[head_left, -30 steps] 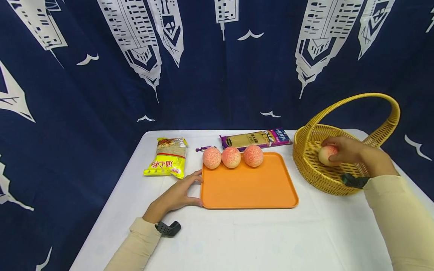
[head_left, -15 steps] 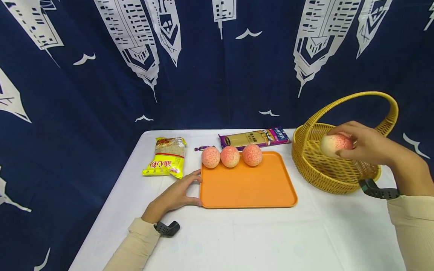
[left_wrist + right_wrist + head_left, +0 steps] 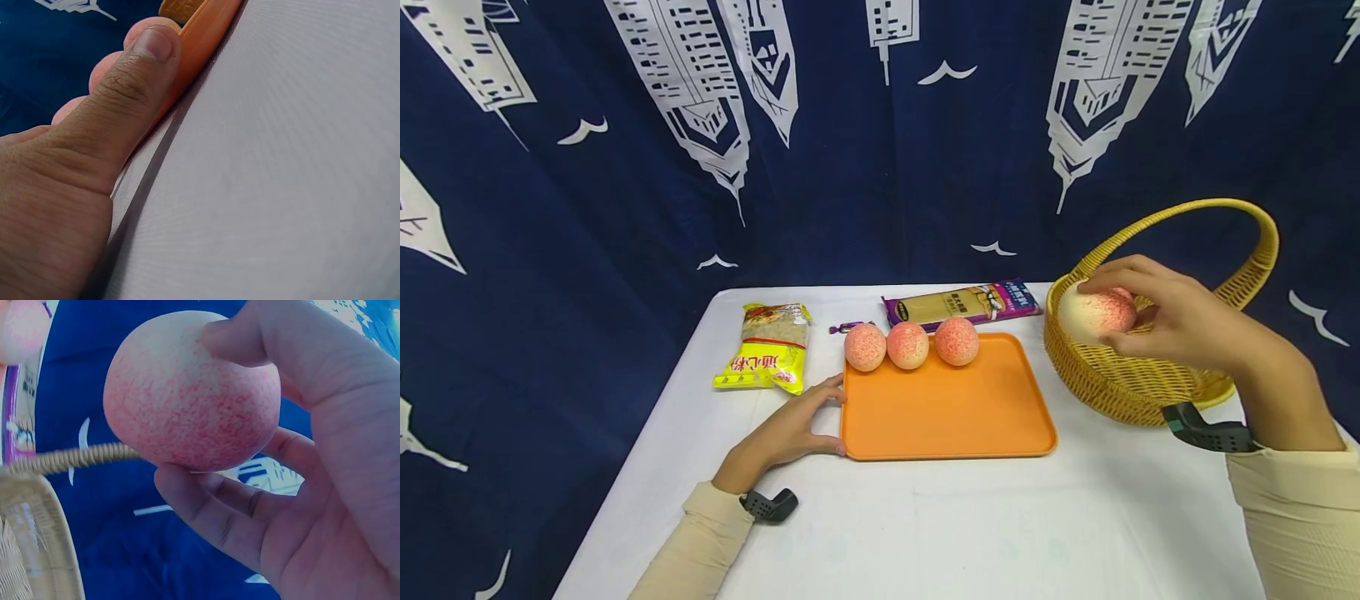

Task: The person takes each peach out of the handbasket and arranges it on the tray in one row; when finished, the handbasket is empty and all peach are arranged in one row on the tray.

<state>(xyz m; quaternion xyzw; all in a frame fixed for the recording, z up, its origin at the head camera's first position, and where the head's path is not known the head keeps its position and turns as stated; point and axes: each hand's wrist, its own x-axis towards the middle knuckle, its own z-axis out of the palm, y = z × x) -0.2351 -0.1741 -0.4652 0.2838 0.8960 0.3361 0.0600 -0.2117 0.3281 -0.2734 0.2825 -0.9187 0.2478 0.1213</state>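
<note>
My right hand [image 3: 1180,321] grips a cream-and-pink peach [image 3: 1096,314] above the yellow wicker basket [image 3: 1097,383]. In the right wrist view the thumb and fingers are around the round peach [image 3: 187,394]. My left hand [image 3: 786,429] rests against the left edge of the orange tray [image 3: 951,417], thumb and fingers spread along it. The left wrist view shows the thumb lying on the side of the tray [image 3: 194,50]. Three similar peaches, a left one [image 3: 865,347], a middle one [image 3: 907,345] and a right one [image 3: 957,341], sit in a row along the tray's back edge.
A yellow bag of dry food [image 3: 767,348] lies left of the tray. Behind the tray are a long purple-and-gold packet [image 3: 962,306] and a small purple wrapped candy [image 3: 848,327]. The basket's tall handle [image 3: 1210,202] arches over it. A dark blue printed curtain [image 3: 865,208] hangs behind the white table.
My right hand has lifted the peach from inside the basket, then carried it left toward the basket's near-left rim. The left hand stays at the tray's edge.
</note>
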